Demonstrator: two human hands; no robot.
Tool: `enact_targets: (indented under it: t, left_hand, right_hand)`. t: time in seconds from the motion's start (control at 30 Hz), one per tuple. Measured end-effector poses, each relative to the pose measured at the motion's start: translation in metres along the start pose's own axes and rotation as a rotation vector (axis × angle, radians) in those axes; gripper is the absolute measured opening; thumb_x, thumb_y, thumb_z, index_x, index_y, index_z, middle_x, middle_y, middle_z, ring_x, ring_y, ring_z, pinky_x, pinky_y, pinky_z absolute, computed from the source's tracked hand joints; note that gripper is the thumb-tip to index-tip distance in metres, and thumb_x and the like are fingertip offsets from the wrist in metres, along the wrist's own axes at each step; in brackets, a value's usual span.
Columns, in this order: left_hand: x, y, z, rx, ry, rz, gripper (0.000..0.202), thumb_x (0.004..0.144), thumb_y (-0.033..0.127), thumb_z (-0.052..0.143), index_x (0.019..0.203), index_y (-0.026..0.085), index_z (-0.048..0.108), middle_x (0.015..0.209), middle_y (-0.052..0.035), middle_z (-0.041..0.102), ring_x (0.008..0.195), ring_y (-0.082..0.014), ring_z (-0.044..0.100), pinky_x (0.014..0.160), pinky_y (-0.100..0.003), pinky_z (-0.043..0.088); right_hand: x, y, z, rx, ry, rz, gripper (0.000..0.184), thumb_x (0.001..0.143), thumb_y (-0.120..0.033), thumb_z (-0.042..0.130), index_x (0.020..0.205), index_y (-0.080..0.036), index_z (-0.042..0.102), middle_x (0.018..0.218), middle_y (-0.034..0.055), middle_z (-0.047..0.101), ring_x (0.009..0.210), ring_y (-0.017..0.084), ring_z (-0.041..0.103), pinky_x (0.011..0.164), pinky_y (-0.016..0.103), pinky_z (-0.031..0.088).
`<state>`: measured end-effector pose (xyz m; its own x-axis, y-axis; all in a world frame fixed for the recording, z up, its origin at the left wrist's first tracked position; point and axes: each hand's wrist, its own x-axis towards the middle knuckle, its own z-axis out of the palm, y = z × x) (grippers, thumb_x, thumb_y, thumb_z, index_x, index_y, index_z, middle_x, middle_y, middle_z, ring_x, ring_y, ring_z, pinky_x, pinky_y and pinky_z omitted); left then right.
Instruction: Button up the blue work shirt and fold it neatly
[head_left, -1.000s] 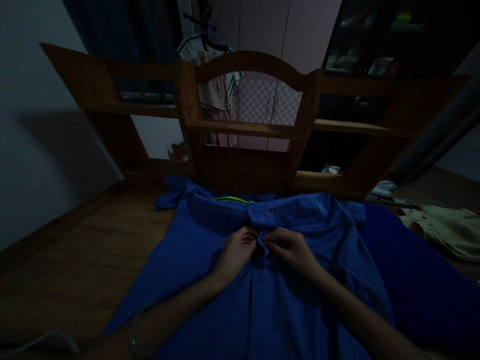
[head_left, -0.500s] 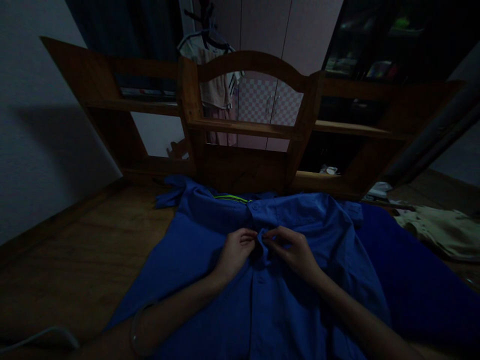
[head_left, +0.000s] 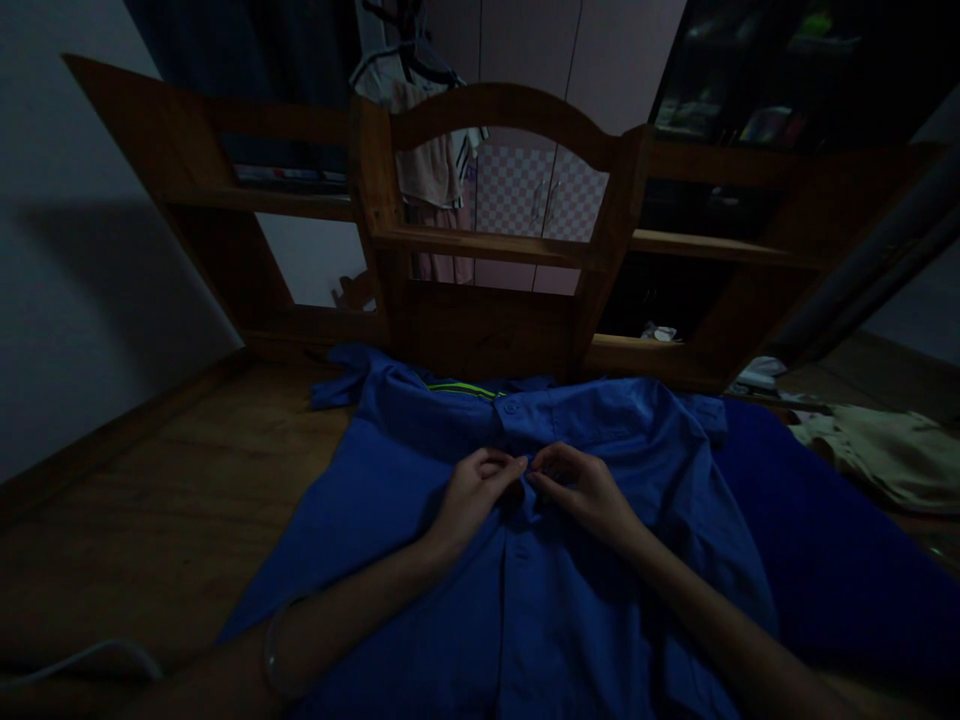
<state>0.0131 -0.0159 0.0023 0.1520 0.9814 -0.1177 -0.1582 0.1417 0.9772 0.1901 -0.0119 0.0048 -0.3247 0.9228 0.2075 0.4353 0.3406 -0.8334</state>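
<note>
A blue button-up shirt (head_left: 420, 500) lies spread face up on a wooden surface, collar at the far end with a yellow-green stripe inside it. My left hand (head_left: 474, 492) and my right hand (head_left: 581, 487) meet at the shirt's front placket just below the collar button (head_left: 511, 407). Both hands pinch the fabric edges there, fingertips almost touching. A thin bangle (head_left: 271, 655) sits on my left wrist.
A wooden headboard-like shelf unit (head_left: 495, 250) stands right behind the shirt. A pale garment (head_left: 877, 455) lies at the right. Clothes hang on a hanger (head_left: 427, 170) behind the shelf. A white cable (head_left: 82, 660) runs at the lower left. The room is dim.
The view has tilted down a little. Both hands stayed pinched at the placket, with small finger movements; the left fingers now stretch further toward the right hand.
</note>
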Motion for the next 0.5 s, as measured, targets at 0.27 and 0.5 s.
enact_targets:
  t: [0.27,0.5]
  left_hand:
    - [0.0022,-0.0083,-0.0036,-0.082,0.014,-0.076,0.034,0.066,0.027,0.071,0.093,0.014,0.055,0.068,-0.0024,0.065,0.060,-0.0111,0.060,0.056,-0.019,0.043]
    - [0.0043,-0.0078,-0.0039,-0.124,0.036,-0.099,0.038,0.065,0.023,0.073,0.096,0.013,0.054,0.071,-0.0026,0.064,0.062,-0.0111,0.060,0.057,-0.020,0.044]
  right_hand:
    - [-0.0034,-0.0061,0.0023,-0.081,-0.003,-0.084,0.016,0.085,-0.031,0.056,0.098,-0.020,0.055,0.083,0.0002,0.061,0.069,0.011,0.058,0.062,0.023,0.045]
    - [-0.0041,-0.0065,0.0035,-0.080,0.048,-0.091,0.019,0.083,-0.030,0.058,0.100,-0.021,0.053,0.093,0.0008,0.060,0.072,0.011,0.058,0.062,0.022,0.045]
